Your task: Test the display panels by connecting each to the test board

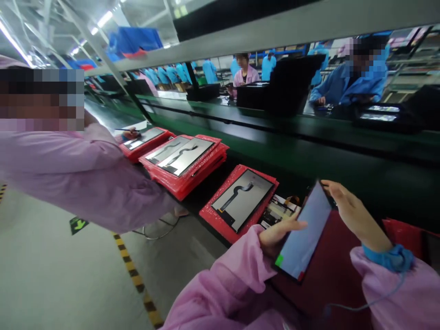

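A tilted display panel (305,236) with a pale, glossy face, a green tab at its lower left corner and a red one at its lower right, is held up between both hands. My left hand (283,231) grips its left edge, thumb across the face. At the top right corner, my right hand (347,208) has its fingers against the edge; a blue band circles that wrist. Behind my left hand lies an open circuit assembly (278,211). Beside it, a panel with a black ribbon cable (242,199) rests on a red foam sheet (220,224). Under the held panel is a dark red mat (337,270).
Further left are stacked red foam trays (185,183) with panels, and another red stack (135,149) where a person in pink (103,178) works. More red sheets (405,236) lie at right. A green conveyor (254,146) runs behind; a person in blue (360,82) sits across it.
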`<state>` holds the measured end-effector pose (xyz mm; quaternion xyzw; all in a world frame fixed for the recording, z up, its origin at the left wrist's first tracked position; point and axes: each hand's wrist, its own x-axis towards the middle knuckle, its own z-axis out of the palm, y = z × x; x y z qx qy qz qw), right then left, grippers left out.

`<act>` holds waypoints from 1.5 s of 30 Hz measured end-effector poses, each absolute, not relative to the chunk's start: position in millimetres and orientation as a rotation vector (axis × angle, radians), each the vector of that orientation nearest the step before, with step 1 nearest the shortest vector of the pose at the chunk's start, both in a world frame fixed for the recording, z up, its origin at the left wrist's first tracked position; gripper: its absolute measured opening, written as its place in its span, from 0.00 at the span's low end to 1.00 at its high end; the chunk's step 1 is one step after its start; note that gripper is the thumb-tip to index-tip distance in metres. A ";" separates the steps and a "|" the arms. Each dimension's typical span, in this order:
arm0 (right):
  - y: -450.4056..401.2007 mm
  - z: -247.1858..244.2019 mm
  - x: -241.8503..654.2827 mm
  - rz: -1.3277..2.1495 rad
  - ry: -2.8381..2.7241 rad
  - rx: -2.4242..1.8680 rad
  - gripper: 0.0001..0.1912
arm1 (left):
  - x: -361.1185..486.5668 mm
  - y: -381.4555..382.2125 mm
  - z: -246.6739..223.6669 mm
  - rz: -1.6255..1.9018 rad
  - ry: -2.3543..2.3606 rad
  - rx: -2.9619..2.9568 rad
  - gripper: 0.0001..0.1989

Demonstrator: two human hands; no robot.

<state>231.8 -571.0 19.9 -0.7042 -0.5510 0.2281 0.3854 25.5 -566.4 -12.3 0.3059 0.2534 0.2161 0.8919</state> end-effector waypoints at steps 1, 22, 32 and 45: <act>-571.5 20.3 232.8 0.594 -1.398 -1.779 0.36 | 29.8 -571.1 -6.8 0.421 0.479 0.681 0.33; -577.3 27.8 250.2 0.548 -1.480 -1.960 0.25 | -14.0 -597.2 -117.2 1.017 1.370 2.263 0.12; -583.6 35.3 241.3 0.467 -1.570 -2.038 0.22 | 11.9 -595.8 -47.8 0.996 0.892 1.473 0.13; -583.2 31.7 247.4 0.562 -1.666 -1.879 0.24 | 54.2 -575.5 -8.7 0.725 0.642 1.092 0.25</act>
